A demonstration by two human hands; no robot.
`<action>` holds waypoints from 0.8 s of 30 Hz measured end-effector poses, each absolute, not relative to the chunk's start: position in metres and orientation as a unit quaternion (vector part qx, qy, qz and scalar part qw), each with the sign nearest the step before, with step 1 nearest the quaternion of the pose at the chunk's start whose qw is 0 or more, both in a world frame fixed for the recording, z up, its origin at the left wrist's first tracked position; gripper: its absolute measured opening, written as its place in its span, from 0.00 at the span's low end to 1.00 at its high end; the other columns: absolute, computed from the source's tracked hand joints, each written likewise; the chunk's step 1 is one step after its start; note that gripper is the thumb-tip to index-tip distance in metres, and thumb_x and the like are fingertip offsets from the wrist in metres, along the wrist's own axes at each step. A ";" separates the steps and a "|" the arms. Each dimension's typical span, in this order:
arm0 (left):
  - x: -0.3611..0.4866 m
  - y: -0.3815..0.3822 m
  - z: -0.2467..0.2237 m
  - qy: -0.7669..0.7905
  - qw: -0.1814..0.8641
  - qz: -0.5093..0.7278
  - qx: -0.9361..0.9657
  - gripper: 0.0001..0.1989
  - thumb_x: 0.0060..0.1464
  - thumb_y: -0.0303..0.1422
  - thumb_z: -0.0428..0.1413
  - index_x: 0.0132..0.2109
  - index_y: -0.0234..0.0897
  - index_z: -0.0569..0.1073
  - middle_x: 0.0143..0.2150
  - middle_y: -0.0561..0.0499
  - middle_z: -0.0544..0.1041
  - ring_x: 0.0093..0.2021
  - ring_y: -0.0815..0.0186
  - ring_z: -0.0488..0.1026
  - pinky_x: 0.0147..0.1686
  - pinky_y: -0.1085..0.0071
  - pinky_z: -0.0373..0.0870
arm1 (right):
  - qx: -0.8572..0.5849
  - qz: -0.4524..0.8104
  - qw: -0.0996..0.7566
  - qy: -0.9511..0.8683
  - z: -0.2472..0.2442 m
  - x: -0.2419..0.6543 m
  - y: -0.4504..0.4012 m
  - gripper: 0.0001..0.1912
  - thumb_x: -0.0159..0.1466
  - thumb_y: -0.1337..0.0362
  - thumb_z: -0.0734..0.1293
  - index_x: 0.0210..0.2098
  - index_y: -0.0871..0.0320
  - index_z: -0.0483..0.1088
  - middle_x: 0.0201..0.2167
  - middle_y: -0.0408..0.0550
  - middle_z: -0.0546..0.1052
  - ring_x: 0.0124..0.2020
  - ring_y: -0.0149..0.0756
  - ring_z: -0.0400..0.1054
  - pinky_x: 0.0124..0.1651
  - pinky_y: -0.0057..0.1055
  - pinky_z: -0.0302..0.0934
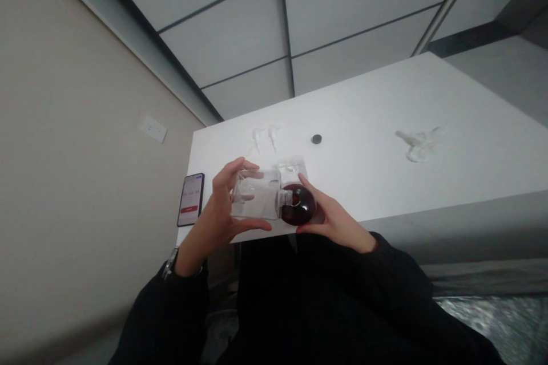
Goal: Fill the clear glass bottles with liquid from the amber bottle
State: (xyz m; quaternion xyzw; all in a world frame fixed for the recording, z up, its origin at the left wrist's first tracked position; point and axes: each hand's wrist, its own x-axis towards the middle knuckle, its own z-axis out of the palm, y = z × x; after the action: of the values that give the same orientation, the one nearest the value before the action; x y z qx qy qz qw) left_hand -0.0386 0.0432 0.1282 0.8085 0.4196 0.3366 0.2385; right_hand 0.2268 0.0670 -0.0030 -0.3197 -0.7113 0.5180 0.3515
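Observation:
My left hand is wrapped round a clear square bottle, which lies on its side in the air with its neck pointing right. My right hand grips a dark reddish-brown round bottle. The clear bottle's neck is at the opening of the brown one; whether they touch is too small to tell. Behind the bottles, a clear plastic packet lies on the white table.
Two white pump heads and a small dark cap lie towards the table's back. A phone with a lit screen is at the left edge. Crumpled translucent plastic is on the right. A wall borders the left side.

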 end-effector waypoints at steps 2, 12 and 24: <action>-0.039 0.041 0.120 0.412 0.236 0.378 0.795 0.52 0.53 0.46 0.73 0.73 0.54 0.49 0.70 0.36 0.61 0.63 0.51 0.76 0.51 0.56 0.85 | -0.318 0.515 0.351 -0.714 -0.003 0.226 0.067 0.61 0.59 0.54 0.81 0.80 0.42 0.43 0.74 0.53 0.68 0.74 0.59 0.62 0.75 0.61 0.55; -0.035 0.039 0.143 0.462 0.192 0.334 0.798 0.50 0.49 0.46 0.75 0.72 0.46 0.60 0.70 0.34 0.70 0.69 0.47 0.73 0.57 0.51 0.83 | -0.318 0.512 0.356 -0.714 -0.007 0.226 0.067 0.60 0.60 0.52 0.81 0.80 0.43 0.44 0.75 0.55 0.66 0.74 0.59 0.62 0.75 0.61 0.56; -0.015 0.040 0.187 0.384 -0.022 0.185 0.904 0.47 0.64 0.47 0.62 0.80 0.47 0.48 0.70 0.36 0.73 0.69 0.49 0.73 0.67 0.51 0.76 | -0.312 0.523 0.368 -0.703 -0.012 0.225 0.067 0.59 0.58 0.53 0.82 0.79 0.41 0.47 0.73 0.51 0.69 0.73 0.59 0.64 0.73 0.59 0.60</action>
State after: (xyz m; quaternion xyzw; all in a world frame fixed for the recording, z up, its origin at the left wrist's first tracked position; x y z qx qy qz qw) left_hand -0.0148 0.0400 0.1866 0.9043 0.3840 0.1852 -0.0220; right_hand 0.2250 0.0666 -0.0122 -0.3117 -0.7030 0.5230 0.3676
